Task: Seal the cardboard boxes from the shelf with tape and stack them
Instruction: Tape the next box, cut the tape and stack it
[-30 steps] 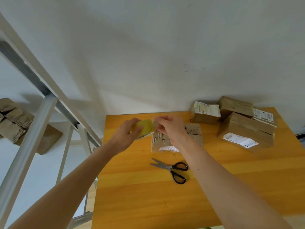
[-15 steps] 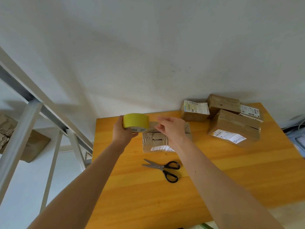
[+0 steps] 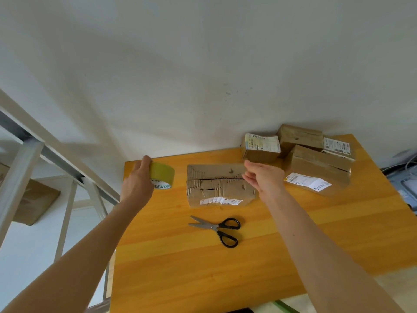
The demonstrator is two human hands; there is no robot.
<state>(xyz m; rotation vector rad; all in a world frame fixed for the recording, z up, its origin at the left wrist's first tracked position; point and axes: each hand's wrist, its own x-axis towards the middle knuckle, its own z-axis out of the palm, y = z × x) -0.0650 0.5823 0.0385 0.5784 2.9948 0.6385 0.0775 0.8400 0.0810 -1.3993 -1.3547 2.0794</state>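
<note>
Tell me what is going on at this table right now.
A person is getting ready to tape a cardboard box that lies on the orange table. The left hand holds a roll of yellow-green tape beside the box; the right hand hovers at its other end, fingers pinched, though no tape strip is visible. Scissors lie in front, and more boxes sit at the back right.

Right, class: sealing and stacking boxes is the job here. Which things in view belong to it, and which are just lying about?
Part of the job:
- roll of tape, gripped in the left hand
- torn box in the middle of the table
- scissors
- grouped boxes at the far right corner
- right hand, over the torn box's right end

Lying about:
- cables past the table's right edge
</note>
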